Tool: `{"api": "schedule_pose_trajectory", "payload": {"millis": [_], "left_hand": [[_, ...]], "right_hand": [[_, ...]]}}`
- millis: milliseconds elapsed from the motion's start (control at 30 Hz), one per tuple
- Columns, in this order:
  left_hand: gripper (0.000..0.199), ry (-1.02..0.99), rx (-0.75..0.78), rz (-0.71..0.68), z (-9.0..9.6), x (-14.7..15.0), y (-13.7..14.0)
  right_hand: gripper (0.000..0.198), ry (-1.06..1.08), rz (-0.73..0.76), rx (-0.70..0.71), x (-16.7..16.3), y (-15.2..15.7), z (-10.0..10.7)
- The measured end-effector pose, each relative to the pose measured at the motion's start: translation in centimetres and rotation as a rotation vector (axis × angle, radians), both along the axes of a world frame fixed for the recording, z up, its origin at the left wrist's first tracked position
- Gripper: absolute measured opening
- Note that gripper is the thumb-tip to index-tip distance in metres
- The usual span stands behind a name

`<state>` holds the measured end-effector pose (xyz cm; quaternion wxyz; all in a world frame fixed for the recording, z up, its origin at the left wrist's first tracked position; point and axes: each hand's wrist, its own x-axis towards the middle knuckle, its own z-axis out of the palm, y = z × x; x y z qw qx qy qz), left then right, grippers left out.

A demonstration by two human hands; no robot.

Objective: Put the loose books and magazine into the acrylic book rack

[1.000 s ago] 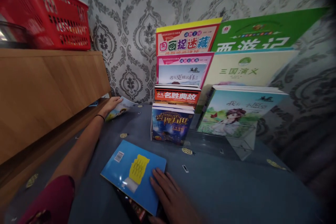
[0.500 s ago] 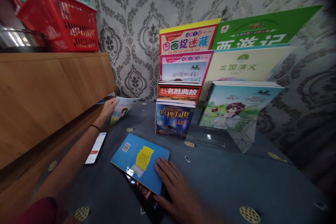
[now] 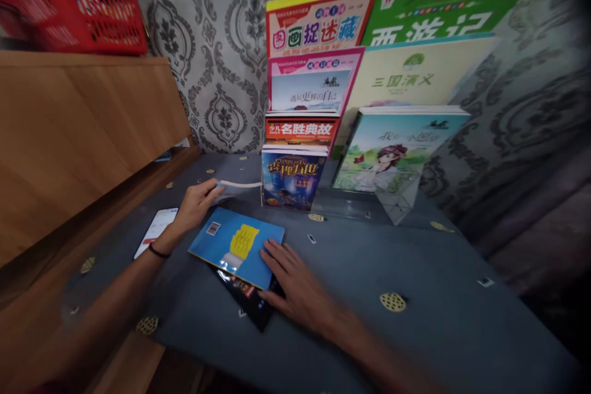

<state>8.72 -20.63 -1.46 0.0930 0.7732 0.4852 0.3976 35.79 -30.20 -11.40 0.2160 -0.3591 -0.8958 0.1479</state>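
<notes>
My left hand [image 3: 196, 202] is closed on the left end of a thin light-coloured book [image 3: 235, 189], tilted nearly edge-on so its cover hardly shows. The book's right end comes up to the dark blue book [image 3: 292, 178] standing in front of the display. My right hand [image 3: 295, 280] lies with fingers stretched on the right side of a blue book [image 3: 212, 249] with a yellow patch and a barcode. Beneath that one, a dark book [image 3: 256, 311] sticks out toward me at an angle.
Books stand in tiers on a clear stand [image 3: 399, 200], among them a green book [image 3: 434, 9] and a teal-covered book [image 3: 388, 151]. A phone [image 3: 156, 231] lies at left on the grey tablecloth [image 3: 351, 345]. A red basket [image 3: 87, 6] sits on a wooden cabinet [image 3: 87, 111].
My left hand has brought its book rightward and toward me, turning it from cover-facing to nearly edge-on. My right hand stays on the blue book. The camera view has shifted.
</notes>
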Motion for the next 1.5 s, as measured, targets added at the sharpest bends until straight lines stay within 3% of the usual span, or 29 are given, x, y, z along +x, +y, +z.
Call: {"api": "schedule_pose_trajectory", "payload": {"millis": [233, 400, 500, 600, 733, 867, 1033, 1267, 1400, 1500], "left_hand": [[0.031, 0.368, 0.213, -0.175, -4.4, 4.6, -5.3], [0.025, 0.496, 0.393, -0.225, -6.2, 7.9, -8.6], [0.024, 0.489, 0.455, -0.175, -6.5, 9.1, -9.8], [0.026, 0.492, 0.443, -0.162, -6.6, 9.5, -10.6], [0.035, 0.533, 0.327, -0.213, -7.1, 9.1, -11.0], [0.047, 0.605, 0.185, -0.295, -7.4, 8.0, -11.0], [0.078, 0.668, 0.095, -0.317, -7.8, 6.7, -11.0], [0.078, 0.657, 0.055, -0.378, -8.4, 4.9, -9.0], [0.071, 0.645, 0.064, -0.425, -8.0, 2.7, -7.0], [0.068, 0.605, 0.074, -0.387, -7.7, 1.0, -5.9]], "right_hand": [[0.068, 0.034, 0.018, -0.041, 0.1, 0.0, 0.6], [0.043, 0.390, 0.001, -0.166, 0.5, 0.7, 1.2], [0.037, 0.583, -0.025, -0.285, 0.8, 1.1, 1.6], [0.039, 0.732, -0.159, -0.394, 1.0, 1.5, 1.5], [0.045, 0.758, -0.342, -0.477, 1.1, 1.9, 1.2], [0.037, 0.689, -0.385, -0.405, 0.6, 1.7, 0.7], [0.025, 0.739, -0.461, -0.354, -0.8, 0.6, 0.0], [0.026, 0.757, -0.533, -0.330, -2.7, 0.8, -0.9], [0.024, 0.737, -0.523, -0.326, -4.2, 2.3, -1.1], [0.020, 0.741, -0.505, -0.335, -5.8, 3.8, -1.3]]}}
